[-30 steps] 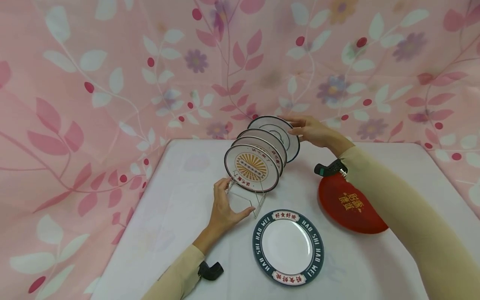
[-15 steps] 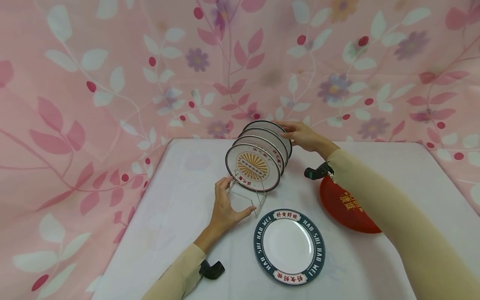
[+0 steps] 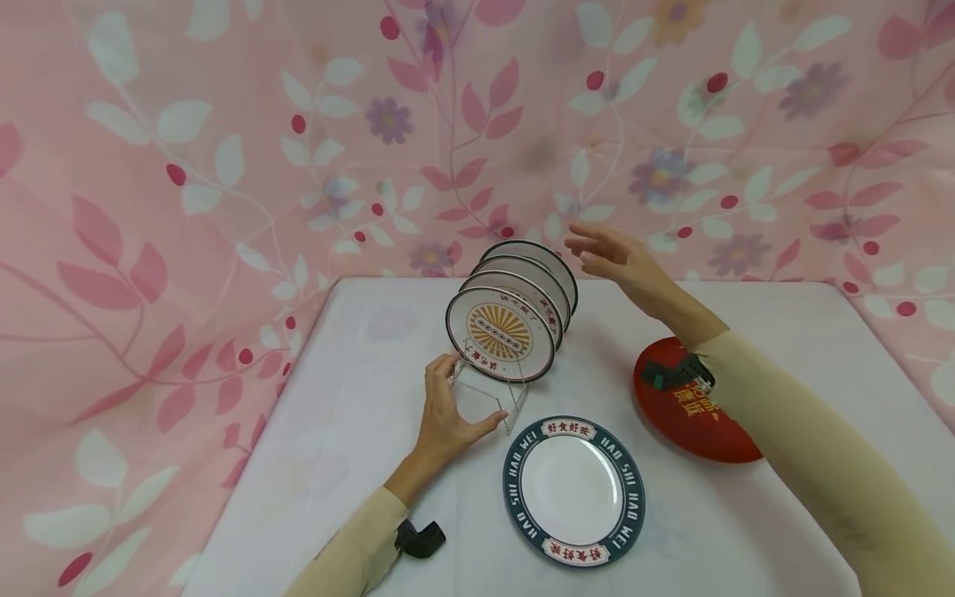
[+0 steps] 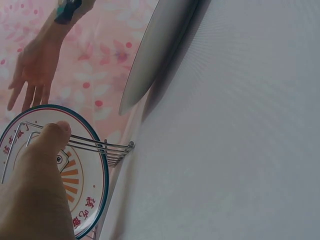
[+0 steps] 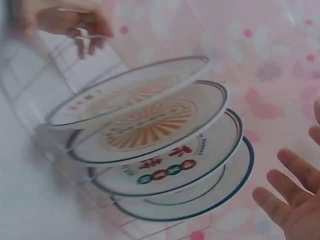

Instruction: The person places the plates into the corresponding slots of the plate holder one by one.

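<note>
My left hand [image 3: 440,414] grips the near end of a wire dish rack [image 4: 90,142], with the thumb over its wires in the left wrist view. Several white dark-rimmed plates stand in a row in the rack, leaning. The front plate [image 3: 500,332] shows an orange sunburst and red characters. The rearmost plate [image 5: 237,180] is mostly hidden behind the others in the head view. My right hand [image 3: 622,265] is apart from the plates, to their right, with fingers extended and nothing held. In the right wrist view its fingertips are beside the rims.
A plate with a dark blue lettered rim [image 3: 574,493] lies flat in front of the rack. To the right, partly under my right forearm, is a red plate [image 3: 697,435] with gold characters. Behind the white table [image 3: 358,398] hangs a pink floral cloth [image 3: 261,166].
My right hand brought the rearmost plate forward and down into line with the others, let it go, and moved right, away from it. My left hand stays on the rack.
</note>
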A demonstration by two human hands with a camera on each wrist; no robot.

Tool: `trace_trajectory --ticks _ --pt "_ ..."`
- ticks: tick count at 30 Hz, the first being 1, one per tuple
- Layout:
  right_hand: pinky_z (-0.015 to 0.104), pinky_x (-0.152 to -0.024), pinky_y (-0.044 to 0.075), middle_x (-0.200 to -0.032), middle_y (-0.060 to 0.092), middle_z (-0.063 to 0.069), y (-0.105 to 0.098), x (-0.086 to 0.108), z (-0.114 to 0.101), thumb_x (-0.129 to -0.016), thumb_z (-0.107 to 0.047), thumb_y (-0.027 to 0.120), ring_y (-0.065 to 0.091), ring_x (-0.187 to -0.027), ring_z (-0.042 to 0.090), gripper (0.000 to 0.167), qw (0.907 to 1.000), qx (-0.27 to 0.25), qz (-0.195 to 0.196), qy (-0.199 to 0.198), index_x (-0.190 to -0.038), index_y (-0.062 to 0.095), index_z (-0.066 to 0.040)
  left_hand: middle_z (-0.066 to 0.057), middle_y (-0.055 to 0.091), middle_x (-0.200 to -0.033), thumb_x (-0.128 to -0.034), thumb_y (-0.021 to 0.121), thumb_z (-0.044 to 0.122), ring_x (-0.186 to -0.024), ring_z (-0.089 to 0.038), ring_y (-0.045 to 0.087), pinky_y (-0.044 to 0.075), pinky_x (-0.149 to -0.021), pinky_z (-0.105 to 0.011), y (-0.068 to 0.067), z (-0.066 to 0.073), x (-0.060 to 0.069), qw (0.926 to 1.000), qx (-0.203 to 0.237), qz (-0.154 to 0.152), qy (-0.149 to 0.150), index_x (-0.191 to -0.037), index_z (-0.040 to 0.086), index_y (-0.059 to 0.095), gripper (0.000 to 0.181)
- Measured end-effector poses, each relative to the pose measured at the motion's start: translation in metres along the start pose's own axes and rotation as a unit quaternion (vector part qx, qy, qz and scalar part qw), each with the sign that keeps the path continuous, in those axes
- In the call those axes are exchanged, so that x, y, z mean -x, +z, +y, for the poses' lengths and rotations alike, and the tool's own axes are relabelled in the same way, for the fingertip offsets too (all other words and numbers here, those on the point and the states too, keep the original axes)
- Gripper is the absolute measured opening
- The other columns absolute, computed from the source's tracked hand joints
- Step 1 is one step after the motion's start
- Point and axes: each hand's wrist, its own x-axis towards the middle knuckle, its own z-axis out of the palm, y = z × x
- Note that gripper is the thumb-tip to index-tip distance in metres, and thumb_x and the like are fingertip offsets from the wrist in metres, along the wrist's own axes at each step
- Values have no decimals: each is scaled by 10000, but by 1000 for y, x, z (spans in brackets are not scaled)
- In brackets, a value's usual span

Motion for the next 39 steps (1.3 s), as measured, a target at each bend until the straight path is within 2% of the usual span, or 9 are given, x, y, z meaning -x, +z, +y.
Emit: trace_trajectory --ticks 4,9,12,18,21,25,34,36,39 --pt "227 -962 503 -1422 489 261 11 47 9 -1009 -155 537 540 -1272 248 485 9984 349 -423 114 -1470 419 -61 -231 373 -1373 -672 819 574 -1305 -262 361 395 -1080 -385 -1 0 -2 10000 -32 2 63 -1418 -66 301 1110" --pt "394 -948 532 -1378 560 172 40 104 38 -985 -145 567 560 -1220 362 417 9850 1082 -809 1076 -1394 511 -89 -242 380 -1370 -669 830 553 -1311 -271 359 399 -1077 -403 -3 -1 -6 9998 -61 -27 171 -1433 -39 294 1106" --pt "452 -926 540 -1344 584 175 63 129 52 -970 -161 597 575 -1189 357 423 9782 1306 -957 1299 -1377 525 -71 -245 379 -1376 -688 799 589 -1320 -269 354 396 -1081 -398 -5 -3 -5 9998 -109 -55 147 -1434 -35 291 1098" --pt "342 -865 568 -1220 657 128 93 153 68 -914 -134 679 622 -1055 250 465 9716 1864 -500 1367 -1352 544 -57 -244 377 -1381 -700 775 619 -1322 -261 350 393 -1080 -389 -3 -5 -2 10000 -21 -47 66 -1410 -69 307 1094" --pt "279 -724 571 -996 684 83 92 157 67 -888 -107 694 611 -881 195 377 9613 2215 -196 1626 -1248 611 -36 -241 376 -1380 -688 800 591 -1319 -264 352 393 -1079 -396 -1 -3 -1 10000 53 -27 58 -1409 -71 306 1096" --pt "219 -550 473 -757 582 15 87 161 65 -861 -125 721 514 -707 153 244 9488 2428 -299 1997 -1076 656 -28 -234 369 -1382 -678 811 589 -1318 -269 353 395 -1084 -392 -1 -1 0 10000 -40 -18 26 -1405 -72 299 1107" --pt "226 -591 469 -799 560 26 83 167 69 -885 -152 714 508 -791 182 228 9553 1877 -595 2205 -1081 635 -66 -235 362 -1386 -643 866 509 -1320 -277 352 395 -1089 -403 -3 4 0 9999 -23 -85 -91 -1408 -69 298 1114" --pt "229 -648 495 -880 596 45 81 168 70 -911 -195 686 518 -866 194 260 9611 1381 -623 2309 -1130 619 -71 -233 360 -1386 -643 867 506 -1319 -274 351 398 -1087 -401 -3 4 0 9999 -27 -108 -113 -1408 -68 297 1113" --pt "255 -739 529 -1072 631 115 76 170 70 -953 -249 620 533 -984 226 348 9625 43 -743 2610 -1245 562 -69 -227 359 -1388 -651 859 515 -1319 -268 350 400 -1086 -394 -3 4 -1 9998 -31 -120 -121 -1409 -60 297 1105"
